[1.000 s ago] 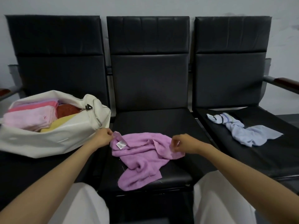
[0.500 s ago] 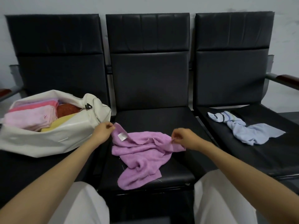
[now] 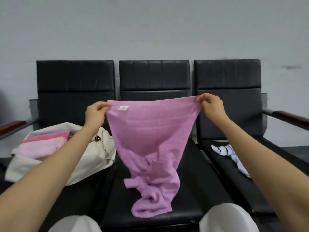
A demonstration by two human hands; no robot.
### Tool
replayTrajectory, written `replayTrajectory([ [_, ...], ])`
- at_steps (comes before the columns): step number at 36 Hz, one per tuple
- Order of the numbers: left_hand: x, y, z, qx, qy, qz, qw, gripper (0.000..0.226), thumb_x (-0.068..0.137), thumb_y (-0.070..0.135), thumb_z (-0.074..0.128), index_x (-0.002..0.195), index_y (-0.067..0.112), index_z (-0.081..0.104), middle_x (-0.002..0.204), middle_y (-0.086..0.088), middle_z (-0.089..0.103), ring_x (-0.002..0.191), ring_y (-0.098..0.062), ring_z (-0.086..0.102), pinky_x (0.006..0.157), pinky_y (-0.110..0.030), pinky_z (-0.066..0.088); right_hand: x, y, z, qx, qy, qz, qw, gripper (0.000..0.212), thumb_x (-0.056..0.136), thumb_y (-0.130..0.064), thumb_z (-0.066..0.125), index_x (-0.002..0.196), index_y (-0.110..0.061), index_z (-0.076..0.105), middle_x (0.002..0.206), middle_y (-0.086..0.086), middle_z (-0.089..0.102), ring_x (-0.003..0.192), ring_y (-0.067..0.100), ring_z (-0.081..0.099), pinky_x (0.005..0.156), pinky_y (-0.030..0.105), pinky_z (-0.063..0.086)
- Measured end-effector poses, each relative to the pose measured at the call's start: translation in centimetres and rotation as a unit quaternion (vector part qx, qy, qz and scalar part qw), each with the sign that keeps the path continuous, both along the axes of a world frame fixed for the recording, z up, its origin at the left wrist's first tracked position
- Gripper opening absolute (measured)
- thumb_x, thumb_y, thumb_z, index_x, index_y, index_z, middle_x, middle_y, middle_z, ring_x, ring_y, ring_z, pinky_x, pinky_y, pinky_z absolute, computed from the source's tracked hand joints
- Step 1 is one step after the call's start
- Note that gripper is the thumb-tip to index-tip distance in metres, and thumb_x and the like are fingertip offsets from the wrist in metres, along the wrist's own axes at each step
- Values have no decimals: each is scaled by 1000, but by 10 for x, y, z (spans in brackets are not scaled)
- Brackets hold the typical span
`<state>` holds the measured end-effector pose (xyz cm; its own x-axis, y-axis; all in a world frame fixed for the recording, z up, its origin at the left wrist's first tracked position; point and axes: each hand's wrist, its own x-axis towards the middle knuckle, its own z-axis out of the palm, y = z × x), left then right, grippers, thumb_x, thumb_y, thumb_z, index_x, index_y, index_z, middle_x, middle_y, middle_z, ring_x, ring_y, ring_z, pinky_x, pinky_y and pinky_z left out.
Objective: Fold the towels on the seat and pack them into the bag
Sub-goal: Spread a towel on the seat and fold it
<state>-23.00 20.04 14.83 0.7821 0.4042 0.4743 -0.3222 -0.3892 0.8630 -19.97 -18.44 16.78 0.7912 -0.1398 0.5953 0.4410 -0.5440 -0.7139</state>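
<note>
Purple towel (image 3: 150, 139) hangs over the middle seat (image 3: 192, 190), held up by its two top corners. Left hand (image 3: 96, 113) pinches one corner between thumb and fingers, and the right hand (image 3: 211, 106) pinches the other corner the same way. The top edge is pulled straight, but the bottom is bunched in a twisty heap that rests near the front edge of the seat. It looks like the opening-out step, before any fold. Next, I think the towel needs a lift or a shake so the bottom drops flat.

The cloth is soft, fluffy and floppy, with a small white label (image 3: 124, 107) near one top corner. The seats are black, smooth and a bit shiny. A cream bag (image 3: 88, 161) sits open on the left seat (image 3: 87, 196), soft-sided, with folded pink towels (image 3: 41, 144) inside. A crumpled white and blue towel (image 3: 225, 150) lies by the left edge of the right seat (image 3: 234, 190)
</note>
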Motion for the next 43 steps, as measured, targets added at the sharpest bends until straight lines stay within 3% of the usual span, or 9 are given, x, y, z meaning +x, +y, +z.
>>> replayTrajectory([
  [4, -2, 6, -2, -6, 43, -20, 999, 25, 92, 1, 53, 90, 19, 70, 107, -6, 67, 93, -19, 61, 90, -39, 52, 0, 2, 0, -15, 38, 13, 999, 43, 83, 3, 38, 73, -28, 66, 91, -2, 68, 73, 17, 57, 68, 31, 50],
  [8, -8, 9, -13, -32, 99, -49, 993, 29, 91, -4, 49, 83, 16, 68, 98, -13, 66, 73, -15, 57, 67, -29, 54, 1, 1, -8, -28, 92, 58, 994, 43, 88, 0, 40, 72, -27, 69, 98, -3, 66, 90, 15, 57, 71, 23, 44],
  [17, 0, 10, 12, -89, -37, -44, 994, 23, 94, 8, 53, 97, 23, 71, 92, 5, 66, 70, -5, 52, 56, -15, 42, -5, 2, 11, 38, -1, 74, 997, 38, 94, 0, 43, 80, -24, 69, 93, -12, 65, 84, 2, 57, 71, 11, 43],
  [21, 19, 7, -29, 38, 150, -77, 985, 25, 91, -1, 55, 104, 10, 71, 96, -7, 68, 78, -14, 55, 60, -22, 44, 12, 4, -25, -125, 118, 30, 985, 37, 91, 3, 42, 89, -17, 72, 93, -5, 65, 86, 10, 56, 68, 13, 40],
  [24, 24, 9, -65, 69, 296, -116, 946, 22, 90, -3, 54, 104, 6, 70, 91, -9, 64, 75, -15, 53, 60, -25, 45, 20, -2, -58, -116, 192, 46, 973, 39, 90, 3, 36, 86, -13, 71, 67, -1, 59, 51, 10, 50, 46, 14, 39],
  [30, 55, 9, -95, 71, 368, -127, 918, 17, 88, -6, 57, 95, 4, 69, 81, -9, 64, 71, -16, 59, 62, -26, 54, 54, -14, -82, -142, 275, 66, 949, 44, 90, 2, 33, 83, -15, 72, 52, 3, 53, 46, 16, 45, 46, 25, 38],
  [34, 108, 1, -103, 19, 291, -62, 955, 17, 88, -7, 55, 95, 2, 68, 82, -11, 66, 77, -23, 59, 69, -32, 51, 101, -2, -82, -112, 274, 45, 954, 38, 93, 0, 35, 87, -10, 72, 79, 6, 63, 66, 21, 58, 57, 26, 52],
  [37, 157, -3, -111, 36, 263, -16, 964, 27, 87, -3, 58, 109, 8, 67, 116, -17, 66, 102, -32, 62, 92, -39, 50, 147, 13, -91, -46, 272, 32, 961, 32, 91, 2, 42, 98, -7, 72, 99, 8, 66, 83, 19, 63, 69, 24, 52],
  [43, 162, -27, -169, 200, 406, -50, 890, 80, 91, 30, 61, 154, 20, 14, 159, -14, 2, 145, -31, 16, 116, -37, 20, 175, 33, -178, -165, 377, 38, 911, 44, 88, -1, 49, 131, -11, 57, 139, 12, 47, 120, 29, 54, 101, 31, 44],
])
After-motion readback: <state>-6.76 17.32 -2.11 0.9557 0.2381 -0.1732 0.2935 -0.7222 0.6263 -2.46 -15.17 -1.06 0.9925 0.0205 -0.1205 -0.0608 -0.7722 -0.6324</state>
